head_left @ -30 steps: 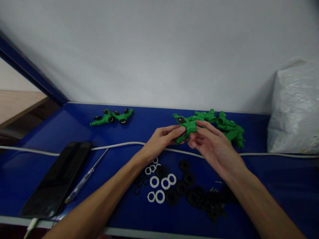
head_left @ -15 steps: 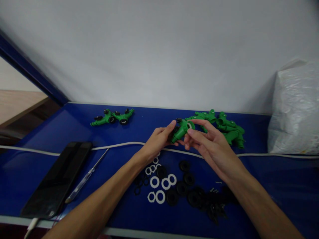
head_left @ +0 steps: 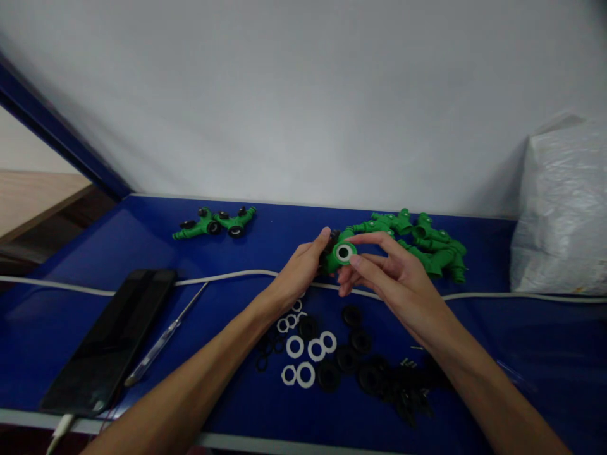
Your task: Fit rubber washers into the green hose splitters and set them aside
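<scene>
My left hand point(head_left: 300, 270) is closed around a green Y-shaped hose splitter point(head_left: 334, 261) with black valve knobs. The splitter's wide round mouth faces me, and a white ring point(head_left: 349, 252) sits inside it around a dark hole. On the right of that mouth, my right hand point(head_left: 398, 273) holds the rim between thumb and index finger, its other fingers curled behind. Below the hands lie several loose white washers point(head_left: 305, 375) and black ring caps point(head_left: 347, 358). Part of the splitter is hidden by my left fingers.
Two green splitters with black fittings point(head_left: 234, 224) lie at the back left. Bare green splitter bodies point(head_left: 439, 253) are piled behind my right hand. A phone point(head_left: 109, 341), a screwdriver point(head_left: 164, 341), a white cable point(head_left: 227, 276), small screws point(head_left: 408, 363) and a plastic-wrapped bundle point(head_left: 562, 208) surround the work.
The splitter has turned so its wide mouth now faces me, showing the white ring fully. My right hand has shifted slightly left and down along with it.
</scene>
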